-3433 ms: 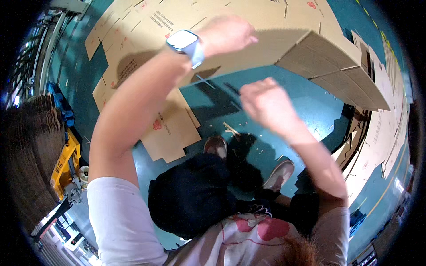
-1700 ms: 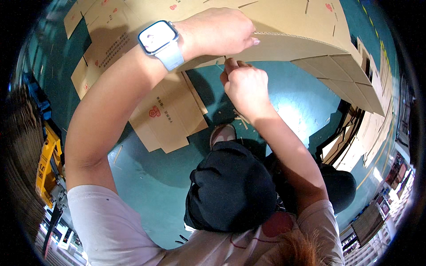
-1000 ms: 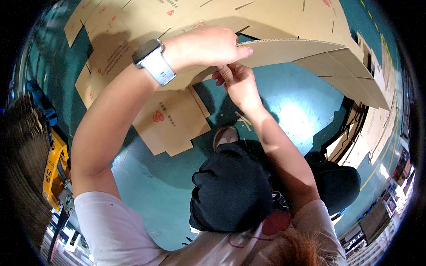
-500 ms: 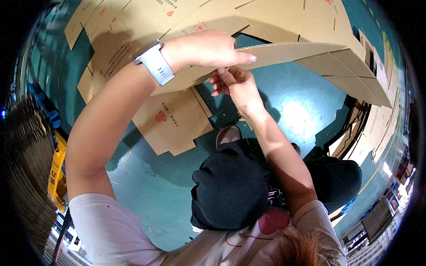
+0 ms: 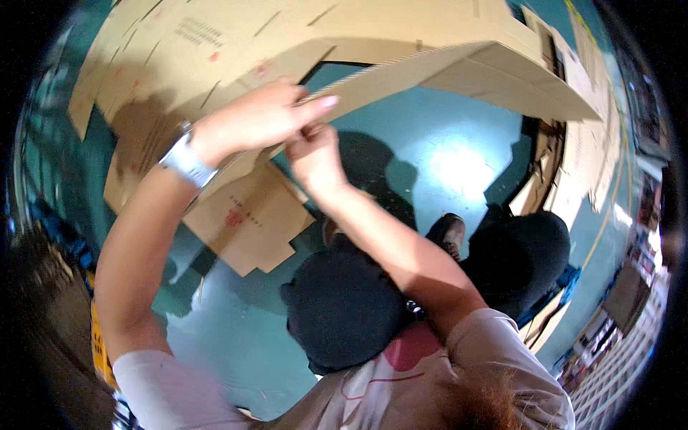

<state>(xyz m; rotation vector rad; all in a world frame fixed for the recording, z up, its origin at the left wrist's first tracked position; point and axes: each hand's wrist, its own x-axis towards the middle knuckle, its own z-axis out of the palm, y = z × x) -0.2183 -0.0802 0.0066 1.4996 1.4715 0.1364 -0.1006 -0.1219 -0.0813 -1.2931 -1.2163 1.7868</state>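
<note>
A large brown corrugated cardboard sheet [image 5: 408, 75] stands tilted in front of me, its cut edge upward and creased flaps at its right end. My left hand [image 5: 265, 118], with a pale-strapped watch [image 5: 188, 159] on the wrist, grips over that edge, the thumb pointing right. Right below it, my right hand [image 5: 317, 159] is closed against the near side of the sheet. Its fingertips are tucked under the left hand and blurred, so what they pinch is hidden.
Printed, slotted cardboard blanks [image 5: 236, 25] spread out beyond the sheet. A smaller cut blank [image 5: 247, 215] lies on the green floor [image 5: 229, 344] below my left hand. More cardboard [image 5: 584, 150] is stacked at the right. My dark-clad knees [image 5: 344, 308] are close below.
Both hands have moved left and slightly down in the view, with the cardboard edge now slanting more steeply. My right hand's fingers have curled in more. A shoe now shows between my knees.
</note>
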